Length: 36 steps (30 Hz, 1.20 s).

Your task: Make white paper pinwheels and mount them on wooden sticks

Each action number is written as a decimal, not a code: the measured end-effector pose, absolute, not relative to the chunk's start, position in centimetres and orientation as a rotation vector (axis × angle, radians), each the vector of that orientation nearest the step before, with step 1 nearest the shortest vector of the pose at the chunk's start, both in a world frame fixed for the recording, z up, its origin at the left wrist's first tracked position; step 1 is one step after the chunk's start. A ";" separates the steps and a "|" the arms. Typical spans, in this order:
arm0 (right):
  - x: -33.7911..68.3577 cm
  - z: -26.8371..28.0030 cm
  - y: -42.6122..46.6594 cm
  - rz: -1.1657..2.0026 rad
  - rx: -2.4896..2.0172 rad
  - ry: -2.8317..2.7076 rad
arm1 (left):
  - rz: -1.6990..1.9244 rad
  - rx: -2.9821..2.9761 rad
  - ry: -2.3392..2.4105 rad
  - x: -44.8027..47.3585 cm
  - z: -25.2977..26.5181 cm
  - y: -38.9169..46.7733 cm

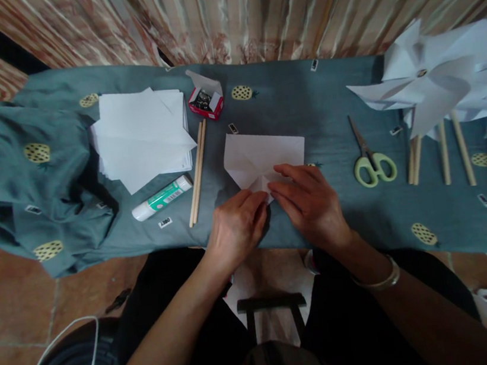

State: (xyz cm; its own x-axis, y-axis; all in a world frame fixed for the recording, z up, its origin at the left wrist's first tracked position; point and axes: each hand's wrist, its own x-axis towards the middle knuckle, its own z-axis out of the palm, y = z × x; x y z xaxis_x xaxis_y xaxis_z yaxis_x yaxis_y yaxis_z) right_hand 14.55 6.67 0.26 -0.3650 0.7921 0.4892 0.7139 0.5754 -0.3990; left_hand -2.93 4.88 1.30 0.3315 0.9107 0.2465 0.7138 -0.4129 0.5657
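Note:
A white paper sheet (270,150), creased and partly folded, lies on the cloth-covered table before me. My left hand (237,222) pinches its near edge, fingertips pressed together on the paper. Close beside it, my right hand (311,200) has thumb and index finger on the same near edge, with the other fingers curved over the sheet. The two sets of fingertips almost meet at the fold, and they hide part of it. A bangle circles my right wrist.
Left of the sheet are wooden sticks (198,176), a glue stick (162,198), stacked white paper (142,133) and a small open red box (205,99). To the right are green-handled scissors (373,166) and several paper pinwheels (445,75) on sticks. Bunched cloth (40,173) covers the left end.

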 end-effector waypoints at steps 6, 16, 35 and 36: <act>14.5 0.2 6.9 0.151 -1.172 -2.195 | 0.745 2.208 1.439 -3.0 1.3 5.0; 14.3 0.2 6.7 0.162 -1.212 -2.219 | 0.708 2.201 1.448 -3.0 1.3 5.2; 14.0 -0.1 7.3 0.188 -1.232 -2.245 | 0.683 2.177 1.410 -3.2 1.5 5.2; 14.0 -0.1 7.3 0.172 -1.224 -2.255 | 0.681 2.175 1.405 -3.2 1.5 5.2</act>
